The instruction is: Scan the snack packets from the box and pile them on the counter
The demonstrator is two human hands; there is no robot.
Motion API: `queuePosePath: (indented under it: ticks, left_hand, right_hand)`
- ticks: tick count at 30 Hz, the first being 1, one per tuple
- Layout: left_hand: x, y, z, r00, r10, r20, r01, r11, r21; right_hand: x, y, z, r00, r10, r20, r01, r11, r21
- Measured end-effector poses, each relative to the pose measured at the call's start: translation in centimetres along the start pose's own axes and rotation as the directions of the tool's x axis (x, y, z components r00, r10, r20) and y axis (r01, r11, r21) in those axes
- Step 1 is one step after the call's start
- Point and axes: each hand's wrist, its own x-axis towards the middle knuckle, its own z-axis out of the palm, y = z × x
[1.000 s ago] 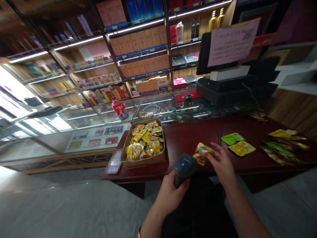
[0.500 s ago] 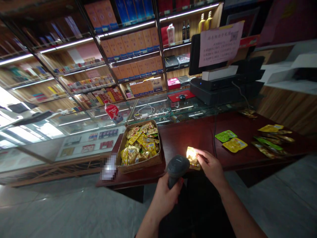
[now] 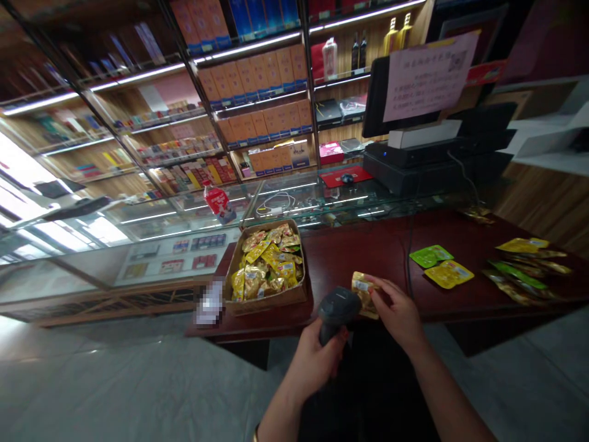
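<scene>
Left hand (image 3: 318,357) grips dark plastic pistol-shaped scanner (image 3: 339,305); right hand (image 3: 398,313) pinches rectangular gold foil packet (image 3: 361,286), both right of brown cardboard box (image 3: 272,301). Dark-red wooden tabletop (image 3: 335,248) gives room right of box; its near edge passes before box.

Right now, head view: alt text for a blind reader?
A person's left hand grips a handheld scanner beside a gold packet held in the right hand, near the edge of a dark red table. An open cardboard box of gold and yellow packets sits to the left; more packets lie right.
</scene>
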Motion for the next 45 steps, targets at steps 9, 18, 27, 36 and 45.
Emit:
queuePosePath:
  ticks: [9, 18, 27, 36, 45]
  left_hand:
    - [5.9, -6.0, -2.4, 0.987, 0.014, -0.161, -0.031, 0.994, -0.102]
    - [7.7, -8.1, -2.7, 0.973, -0.054, -0.223, 0.022, 0.989, -0.143]
    - [8.2, -8.9, -2.8, 0.975, -0.031, -0.218, 0.003, 0.992, -0.129]
    - [7.6, -7.4, -2.7, 0.974, -0.035, -0.224, 0.007, 0.992, -0.124]
    - [7.7, -7.6, -2.7, 0.976, -0.061, -0.209, 0.030, 0.988, -0.151]
  right_hand:
    - [7.1, -2.6, 5.6, 0.999, 0.004, -0.041, 0.007, 0.959, 0.283]
    - [12.8, -6.2, 19.7, 0.970, -0.049, 0.239, 0.022, 0.993, 0.117]
    - [11.0, 5.0, 5.4, 0.928, 0.287, -0.239, -0.372, 0.774, -0.512]
    - [12.1, 8.4, -5.1, 0.839, 0.307, -0.449, -0.544, 0.481, -0.687]
    - [7.2, 7.5, 2.3, 0.973, 0.207, -0.099, -0.193, 0.509, -0.839]
